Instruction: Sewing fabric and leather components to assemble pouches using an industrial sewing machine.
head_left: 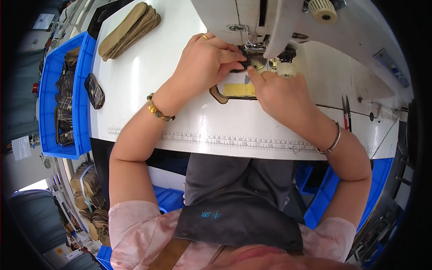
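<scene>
Beside the needle area of a white sewing machine point(351, 45), my left hand point(202, 60) pinches a small dark fabric piece point(243, 64). My right hand point(281, 90) comes in from the other side, its fingers curled and closed, with a fingertip pressing the piece's near right edge. Both hands and the presser foot point(255, 47) hide much of the piece, so its full shape does not show. A yellow patch point(239, 90) lies on the table just below the fingers, next to the curved brown edge of a cutout point(218, 95).
Brown insole-shaped pieces point(129, 31) are stacked at the far left. A plaid fabric shoe upper point(94, 91) lies near the left edge, beside a blue bin point(81, 103) holding several more. Thread snips point(346, 113) rest at right. A printed ruler point(216, 140) runs along the front edge.
</scene>
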`<move>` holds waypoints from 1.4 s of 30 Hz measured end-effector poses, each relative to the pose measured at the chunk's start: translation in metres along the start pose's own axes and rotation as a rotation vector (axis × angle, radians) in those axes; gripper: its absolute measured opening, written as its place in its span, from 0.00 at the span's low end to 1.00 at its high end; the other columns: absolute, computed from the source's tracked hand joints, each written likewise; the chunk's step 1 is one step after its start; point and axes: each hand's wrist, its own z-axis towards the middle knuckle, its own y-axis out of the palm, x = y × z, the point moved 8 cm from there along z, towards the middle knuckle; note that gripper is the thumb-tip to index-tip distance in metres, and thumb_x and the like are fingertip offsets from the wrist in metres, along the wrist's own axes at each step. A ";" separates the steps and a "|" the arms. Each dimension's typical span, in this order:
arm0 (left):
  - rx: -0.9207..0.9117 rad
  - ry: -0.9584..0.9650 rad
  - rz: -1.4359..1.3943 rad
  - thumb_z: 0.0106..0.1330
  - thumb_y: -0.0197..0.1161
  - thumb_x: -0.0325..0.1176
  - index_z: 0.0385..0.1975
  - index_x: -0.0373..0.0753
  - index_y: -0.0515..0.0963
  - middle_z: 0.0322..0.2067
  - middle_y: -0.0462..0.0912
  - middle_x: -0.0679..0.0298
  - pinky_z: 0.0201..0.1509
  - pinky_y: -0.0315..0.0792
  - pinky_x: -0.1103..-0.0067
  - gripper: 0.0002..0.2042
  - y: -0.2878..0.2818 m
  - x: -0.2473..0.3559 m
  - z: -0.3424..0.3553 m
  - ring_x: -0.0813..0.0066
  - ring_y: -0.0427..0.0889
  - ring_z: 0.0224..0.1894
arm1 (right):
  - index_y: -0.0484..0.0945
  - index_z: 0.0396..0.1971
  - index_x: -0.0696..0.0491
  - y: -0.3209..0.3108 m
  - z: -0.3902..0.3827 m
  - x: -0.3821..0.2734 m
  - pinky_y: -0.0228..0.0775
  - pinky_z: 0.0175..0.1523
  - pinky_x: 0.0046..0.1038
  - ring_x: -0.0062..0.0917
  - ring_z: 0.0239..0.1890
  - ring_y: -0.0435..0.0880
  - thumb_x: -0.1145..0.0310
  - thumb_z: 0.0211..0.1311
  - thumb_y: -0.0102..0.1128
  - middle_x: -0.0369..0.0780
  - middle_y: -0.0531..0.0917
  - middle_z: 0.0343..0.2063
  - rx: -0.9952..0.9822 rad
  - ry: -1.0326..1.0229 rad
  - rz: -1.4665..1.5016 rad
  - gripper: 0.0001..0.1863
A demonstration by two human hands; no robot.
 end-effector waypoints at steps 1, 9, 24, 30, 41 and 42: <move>0.002 -0.001 -0.001 0.54 0.74 0.35 0.32 0.48 0.90 0.34 0.88 0.73 0.49 0.70 0.73 0.07 0.001 -0.003 0.002 0.70 0.82 0.41 | 0.82 0.28 0.57 0.001 0.001 0.001 0.71 0.21 0.31 0.29 0.16 0.82 0.75 0.50 0.61 0.37 0.78 0.13 0.004 0.008 -0.010 0.05; 0.067 0.001 -0.084 0.53 0.75 0.33 0.29 0.40 0.89 0.26 0.89 0.63 0.35 0.77 0.75 0.07 -0.003 -0.009 0.012 0.67 0.85 0.25 | 0.84 0.31 0.57 0.001 -0.001 0.004 0.73 0.23 0.32 0.31 0.17 0.82 0.73 0.54 0.60 0.39 0.79 0.13 0.069 0.003 0.043 0.07; 0.121 -0.108 -0.262 0.54 0.76 0.29 0.31 0.37 0.90 0.24 0.88 0.58 0.30 0.77 0.81 0.06 0.006 -0.024 0.010 0.70 0.85 0.22 | 0.85 0.47 0.54 0.016 0.000 0.012 0.71 0.20 0.32 0.29 0.14 0.80 0.73 0.50 0.62 0.36 0.76 0.11 0.074 -0.007 -0.025 0.20; 0.043 -0.228 -0.361 0.55 0.76 0.30 0.32 0.38 0.90 0.25 0.89 0.59 0.31 0.78 0.82 0.06 0.009 -0.029 0.011 0.72 0.85 0.22 | 0.85 0.47 0.53 0.015 0.004 0.016 0.72 0.22 0.32 0.32 0.15 0.81 0.73 0.50 0.62 0.37 0.78 0.13 0.114 -0.031 0.022 0.20; 0.016 -0.138 -0.326 0.55 0.76 0.31 0.33 0.40 0.90 0.25 0.89 0.59 0.30 0.77 0.81 0.07 0.008 -0.030 0.011 0.70 0.85 0.23 | 0.85 0.48 0.58 0.013 0.003 0.008 0.72 0.22 0.30 0.29 0.15 0.81 0.75 0.47 0.62 0.38 0.79 0.12 0.018 -0.051 0.002 0.23; 0.012 -0.149 -0.311 0.54 0.76 0.31 0.33 0.41 0.90 0.26 0.89 0.59 0.30 0.77 0.80 0.07 0.008 -0.030 0.010 0.70 0.84 0.23 | 0.85 0.48 0.58 0.013 0.003 0.008 0.72 0.22 0.30 0.29 0.15 0.81 0.75 0.47 0.62 0.38 0.79 0.12 0.018 -0.051 0.003 0.23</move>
